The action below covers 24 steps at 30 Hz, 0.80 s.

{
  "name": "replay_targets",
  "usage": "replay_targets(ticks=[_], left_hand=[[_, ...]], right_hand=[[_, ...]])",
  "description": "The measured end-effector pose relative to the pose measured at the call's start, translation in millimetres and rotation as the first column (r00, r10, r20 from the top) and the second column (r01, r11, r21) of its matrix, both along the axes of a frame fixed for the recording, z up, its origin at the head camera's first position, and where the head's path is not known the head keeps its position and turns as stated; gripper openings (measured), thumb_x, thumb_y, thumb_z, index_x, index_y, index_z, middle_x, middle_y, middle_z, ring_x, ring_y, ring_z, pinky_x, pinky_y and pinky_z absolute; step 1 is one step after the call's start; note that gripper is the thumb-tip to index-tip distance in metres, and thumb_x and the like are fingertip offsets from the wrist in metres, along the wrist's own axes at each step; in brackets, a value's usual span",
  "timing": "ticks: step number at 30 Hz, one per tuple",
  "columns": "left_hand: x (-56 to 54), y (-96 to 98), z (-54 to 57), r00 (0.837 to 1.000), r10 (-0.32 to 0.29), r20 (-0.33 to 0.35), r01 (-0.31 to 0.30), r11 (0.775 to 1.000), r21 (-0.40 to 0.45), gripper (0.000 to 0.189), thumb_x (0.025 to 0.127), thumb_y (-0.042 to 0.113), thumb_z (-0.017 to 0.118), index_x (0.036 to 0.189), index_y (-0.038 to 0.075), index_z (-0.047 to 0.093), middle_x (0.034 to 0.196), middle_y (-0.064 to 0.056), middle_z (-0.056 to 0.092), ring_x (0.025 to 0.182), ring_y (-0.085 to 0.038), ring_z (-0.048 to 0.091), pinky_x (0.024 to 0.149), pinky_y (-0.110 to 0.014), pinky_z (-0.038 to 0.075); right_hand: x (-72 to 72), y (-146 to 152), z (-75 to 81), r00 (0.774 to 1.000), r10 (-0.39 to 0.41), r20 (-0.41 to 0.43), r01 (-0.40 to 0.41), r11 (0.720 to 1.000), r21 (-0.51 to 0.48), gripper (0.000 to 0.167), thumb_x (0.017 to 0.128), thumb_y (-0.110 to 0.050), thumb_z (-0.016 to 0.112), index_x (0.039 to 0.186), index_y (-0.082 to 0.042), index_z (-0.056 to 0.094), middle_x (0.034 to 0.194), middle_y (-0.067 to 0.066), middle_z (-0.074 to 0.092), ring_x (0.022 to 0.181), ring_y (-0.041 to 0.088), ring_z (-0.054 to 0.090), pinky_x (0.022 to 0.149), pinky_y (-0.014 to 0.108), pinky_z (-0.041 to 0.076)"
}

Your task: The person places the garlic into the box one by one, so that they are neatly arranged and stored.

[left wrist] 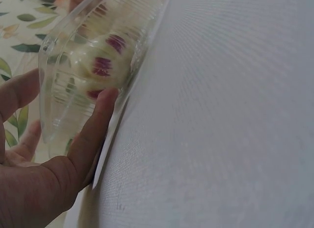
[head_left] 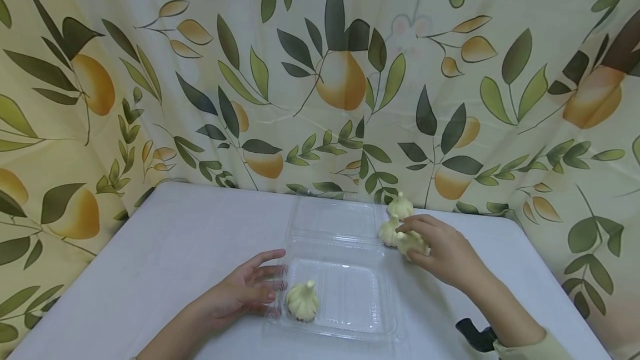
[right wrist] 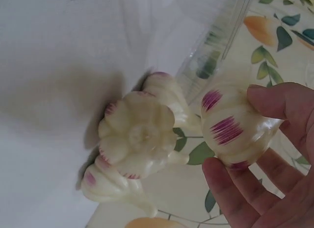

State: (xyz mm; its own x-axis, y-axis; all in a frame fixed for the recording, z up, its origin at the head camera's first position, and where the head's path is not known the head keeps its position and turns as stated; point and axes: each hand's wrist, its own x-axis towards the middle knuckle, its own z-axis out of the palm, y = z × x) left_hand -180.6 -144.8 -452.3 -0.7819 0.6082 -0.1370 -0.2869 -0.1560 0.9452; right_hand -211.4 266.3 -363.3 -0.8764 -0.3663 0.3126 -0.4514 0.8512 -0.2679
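My right hand (head_left: pixel 445 249) pinches a pale garlic bulb (right wrist: pixel 235 129) with purple streaks between thumb and fingers. Close by on the table are a garlic bulb with its underside showing (right wrist: pixel 135 137), another bulb (right wrist: pixel 169 98) and a third bulb (right wrist: pixel 115 184). A clear plastic clamshell box (head_left: pixel 345 333) lies with its lid (head_left: pixel 335 218) folded back. One garlic bulb (head_left: pixel 302 301) sits inside, at the left of the base. My left hand (head_left: pixel 240 293) rests at the box's left side, fingers extended; in the left wrist view a digit touches the clear wall beside the bulb.
A white-covered table (head_left: pixel 200 226) carries everything. Behind it hangs a curtain (head_left: pixel 310 126) printed with leaves and orange fruit. A black curved piece (head_left: pixel 475 336) shows beside my right wrist.
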Motion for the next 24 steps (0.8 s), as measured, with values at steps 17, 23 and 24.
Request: replay_targets(ticks=[17,23,24], left_hand=[[-1.8,-0.3,-0.7,1.000,-0.005,0.002,0.005,1.000,0.001,0.084,0.091,0.002,0.066,0.159,0.013,0.019,0.160,-0.027,0.022,0.136,-0.038,0.043,0.092,-0.052,0.054],[-1.6,-0.3,-0.7,1.000,-0.002,0.000,0.002,1.000,0.003,0.082,0.091,0.001,0.066,0.158,0.015,0.022,0.160,-0.027,0.021,0.137,-0.039,0.042,0.093,-0.052,0.054],[-1.4,-0.2,-0.6,1.000,-0.002,0.001,0.002,1.000,0.004,0.082,0.091,0.001,0.066,0.158,0.015,0.022,0.160,-0.027,0.021,0.137,-0.039,0.042,0.093,-0.052,0.054]], right_hand=[[-3.9,-18,-1.2,0.994,0.073,0.081,-0.058,0.982,-0.179,0.046,0.073,-0.001,0.082,0.114,-0.019,0.069,0.125,0.007,0.066,0.108,0.029,0.064,0.075,0.037,0.060],[-3.7,-26,-5.2,0.992,0.091,0.092,-0.070,0.975,-0.211,0.045,0.075,-0.001,0.082,0.114,-0.020,0.069,0.129,0.008,0.065,0.114,0.030,0.062,0.074,0.033,0.059],[-3.8,-27,-5.9,0.991,0.094,0.090,-0.073,0.974,-0.213,0.045,0.075,-0.002,0.082,0.113,-0.020,0.068,0.129,0.008,0.064,0.115,0.030,0.062,0.074,0.033,0.059]])
